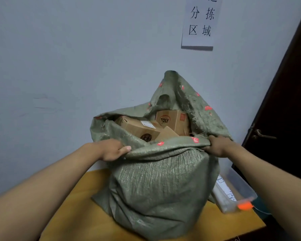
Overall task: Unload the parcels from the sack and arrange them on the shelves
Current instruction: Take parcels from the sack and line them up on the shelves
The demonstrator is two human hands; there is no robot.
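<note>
The left hand (111, 150) and right hand (217, 145) each pinch the soft woven sack (160, 185) rim; the stiff cardboard parcels (142, 129) inside probably are light, best taken by their sides.

Between my hands (111, 150) the sack (160, 180) is coarse woven plastic, matt green. Inside, boxes (141, 129) of plain brown cardboard. Below, the desk (80, 214) is smooth yellowish wood.
</note>
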